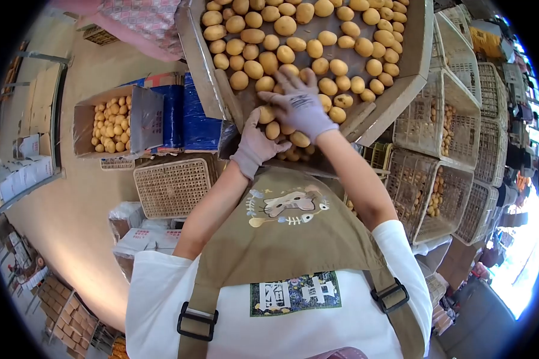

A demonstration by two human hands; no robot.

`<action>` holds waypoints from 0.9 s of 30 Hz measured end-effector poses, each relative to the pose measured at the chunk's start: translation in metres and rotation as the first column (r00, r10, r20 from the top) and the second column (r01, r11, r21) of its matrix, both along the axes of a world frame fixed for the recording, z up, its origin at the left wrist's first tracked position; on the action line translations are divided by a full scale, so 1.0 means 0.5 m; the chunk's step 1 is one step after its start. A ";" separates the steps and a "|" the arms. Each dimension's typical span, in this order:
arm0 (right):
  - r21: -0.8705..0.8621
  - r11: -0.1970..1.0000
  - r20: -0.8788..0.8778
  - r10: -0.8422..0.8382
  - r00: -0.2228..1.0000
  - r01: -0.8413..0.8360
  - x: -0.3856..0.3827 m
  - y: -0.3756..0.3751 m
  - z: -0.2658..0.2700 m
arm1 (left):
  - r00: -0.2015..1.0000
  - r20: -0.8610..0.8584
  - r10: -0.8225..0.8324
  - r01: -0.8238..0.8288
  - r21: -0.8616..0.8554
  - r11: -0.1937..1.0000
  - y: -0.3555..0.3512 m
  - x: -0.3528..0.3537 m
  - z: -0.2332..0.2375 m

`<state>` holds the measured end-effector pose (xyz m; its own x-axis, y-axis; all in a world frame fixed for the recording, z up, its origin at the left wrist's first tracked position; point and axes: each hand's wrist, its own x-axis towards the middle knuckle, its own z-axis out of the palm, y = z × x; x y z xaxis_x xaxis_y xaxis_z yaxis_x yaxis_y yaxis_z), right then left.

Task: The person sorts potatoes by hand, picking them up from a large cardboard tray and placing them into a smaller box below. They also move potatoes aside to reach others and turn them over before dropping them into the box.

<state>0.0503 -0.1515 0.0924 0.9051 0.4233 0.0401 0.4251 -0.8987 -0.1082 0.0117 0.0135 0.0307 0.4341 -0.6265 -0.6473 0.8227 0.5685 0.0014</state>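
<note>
A sorting tray with tall sides [200, 66] holds many round, yellow-brown fruits or potatoes [285, 26]; their exact kind is not clear. Near its narrow front end, my gloved right hand [302, 106] lies over several of them with fingers spread. My gloved left hand [256, 142] is at the left of this front end, cupped with thumb and fingers apart. Between and beside its fingers are a few pieces [272, 130]. More pieces [299, 139] show below my right wrist, close to my brown apron [281, 239]. A dark-spotted piece [343, 100] lies right of my right hand.
On the left, a cardboard box [147, 116] holds more of the same produce, above an upturned plastic crate [172, 186]. White cartons [147, 239] stand lower left. Stacked pale crates [419, 122] line the right side, some with produce inside. Patterned pink cloth [144, 24] shows at upper left.
</note>
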 end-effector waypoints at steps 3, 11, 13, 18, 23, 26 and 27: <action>0.048 0.966 0.018 -0.256 0.967 0.255 -0.034 -0.062 -0.004 | 0.999 -0.026 0.023 -0.022 0.044 0.999 0.001 -0.002 0.015; 0.095 0.915 -0.256 -0.357 0.898 0.391 -0.114 -0.140 0.064 | 0.991 -0.111 0.072 -0.063 0.079 0.995 -0.018 0.005 0.045; 0.089 0.765 -0.242 -0.604 0.759 0.637 -0.053 -0.187 0.064 | 0.992 -0.121 0.042 -0.042 0.002 0.999 -0.013 0.002 0.005; -0.224 0.707 -0.109 -0.702 0.703 0.671 0.091 -0.261 0.068 | 1.000 -0.016 -0.005 0.004 -0.050 0.999 -0.008 0.004 0.031; 0.567 0.493 -0.385 -0.549 0.742 0.659 0.033 -0.228 0.112 | 0.999 -0.025 0.024 -0.026 -0.081 0.996 -0.008 0.004 0.024; 0.831 -0.263 -0.545 -0.205 0.813 0.491 -0.094 -0.213 0.140 | 0.950 0.299 -0.091 0.056 0.123 0.991 0.000 -0.014 -0.002; 0.803 -0.362 -0.536 -0.093 0.839 0.473 -0.153 -0.230 0.137 | 0.781 0.571 -0.251 0.072 0.318 0.945 0.005 -0.024 -0.052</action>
<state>-0.0264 -0.2665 0.1608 0.9487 -0.2751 -0.1560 -0.0395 0.3864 -0.9215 -0.0004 0.0160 0.0048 0.6957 -0.5670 -0.4410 0.6825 0.3303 0.6519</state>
